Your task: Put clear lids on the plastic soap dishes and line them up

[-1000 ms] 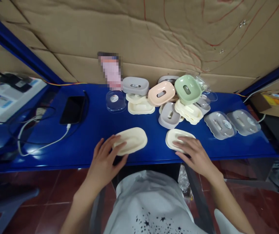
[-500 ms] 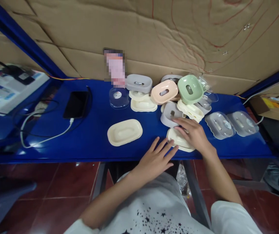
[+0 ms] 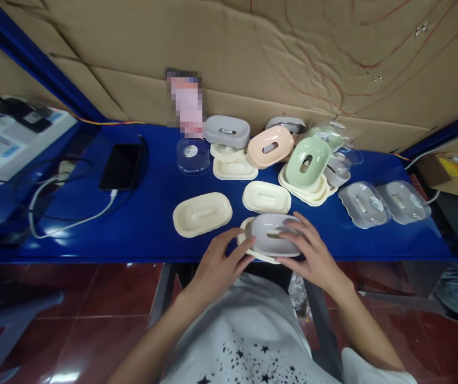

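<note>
A grey soap dish point(image 3: 267, 246) with a slot in its floor sits tilted over a cream oval tray point(image 3: 245, 238) at the table's front edge. My right hand point(image 3: 313, 253) grips the dish's right end, fingers over its rim and thumb low at the front. My left hand point(image 3: 223, 261) holds the left end of the cream tray, its fingertips also meeting the grey dish. Just behind lies another cream tray point(image 3: 267, 197), and a third cream tray point(image 3: 202, 214) is to the left.
Farther back are a peach soap dish point(image 3: 258, 152), a green soap dish point(image 3: 296, 165) on stacked cream trays and a grey soap dish point(image 3: 229, 140). Clear lids point(image 3: 363, 205) lie right; another clear lid point(image 3: 192, 162) lies left. A cabled phone point(image 3: 120, 168) rests farther left.
The grey dish has come forward onto the cream tray, which has moved left. My left hand has closed on the tray's end. The green dish sits lower and nearer.
</note>
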